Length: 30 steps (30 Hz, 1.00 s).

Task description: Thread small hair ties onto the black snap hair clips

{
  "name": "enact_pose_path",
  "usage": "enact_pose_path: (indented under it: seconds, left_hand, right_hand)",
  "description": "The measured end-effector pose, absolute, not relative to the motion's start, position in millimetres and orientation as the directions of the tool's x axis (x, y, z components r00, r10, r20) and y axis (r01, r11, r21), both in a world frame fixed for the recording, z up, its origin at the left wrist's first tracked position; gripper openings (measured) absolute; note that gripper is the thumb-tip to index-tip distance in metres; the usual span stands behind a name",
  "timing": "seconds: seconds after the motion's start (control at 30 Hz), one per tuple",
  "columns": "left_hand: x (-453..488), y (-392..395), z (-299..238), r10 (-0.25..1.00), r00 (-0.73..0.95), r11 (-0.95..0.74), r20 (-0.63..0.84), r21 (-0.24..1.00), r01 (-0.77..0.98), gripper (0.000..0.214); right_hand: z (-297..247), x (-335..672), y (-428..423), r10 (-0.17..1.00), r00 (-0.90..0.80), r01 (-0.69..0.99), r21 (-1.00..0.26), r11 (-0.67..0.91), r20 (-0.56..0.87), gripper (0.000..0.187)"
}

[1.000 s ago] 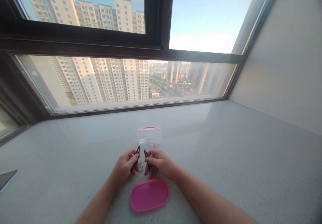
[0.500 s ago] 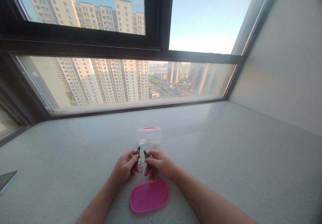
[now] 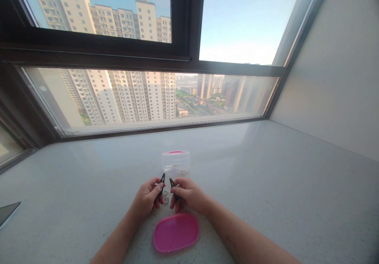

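My left hand (image 3: pixel 147 198) pinches a small black hair clip (image 3: pixel 162 180) with its tip pointing up. My right hand (image 3: pixel 189 194) pinches a second black hair clip (image 3: pixel 172 183), also tip up. The two clips stand close together, a little apart. Between my hands, small metal rings (image 3: pixel 166 196) lie on the counter. A clear plastic container (image 3: pixel 175 163) with a pink rim stands open just beyond my fingers. Its pink oval lid (image 3: pixel 176 232) lies flat on the counter, nearer to me than my hands.
The speckled white counter (image 3: pixel 266 177) runs to a wide window (image 3: pixel 148 94) at the back and a white wall (image 3: pixel 334 70) on the right. A dark flat object (image 3: pixel 7 212) shows at the left edge.
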State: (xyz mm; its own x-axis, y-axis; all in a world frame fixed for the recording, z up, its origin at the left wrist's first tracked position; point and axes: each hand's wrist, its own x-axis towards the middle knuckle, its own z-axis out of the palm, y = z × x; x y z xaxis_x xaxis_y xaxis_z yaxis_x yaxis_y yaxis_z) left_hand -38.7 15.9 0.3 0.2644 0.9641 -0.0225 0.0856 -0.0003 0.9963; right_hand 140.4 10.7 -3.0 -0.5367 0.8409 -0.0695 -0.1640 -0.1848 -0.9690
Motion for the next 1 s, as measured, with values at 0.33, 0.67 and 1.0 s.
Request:
enact_pose_path:
  seconds: [0.33,0.67,1.0]
  left_hand:
    - [-39.7,17.5,0.0,0.965,0.263,-0.010,-0.012,0.997,0.080,0.030]
    - [-39.5,14.7,5.5,0.961,0.275,-0.010,-0.013,0.997,0.080,0.027]
    - [-39.9,12.7,7.0,0.956,0.295,-0.023,0.001,0.997,0.074,0.023]
  right_hand:
    - [-3.8,140.7,11.5,0.862,-0.505,-0.167,-0.975,-0.148,-0.044,0.046]
    - [-5.3,141.9,11.2,0.876,-0.482,-0.182,-0.977,-0.113,-0.011,0.038]
    - [-5.7,142.3,12.3,0.876,-0.483,-0.188,-0.977,-0.099,0.004,0.038]
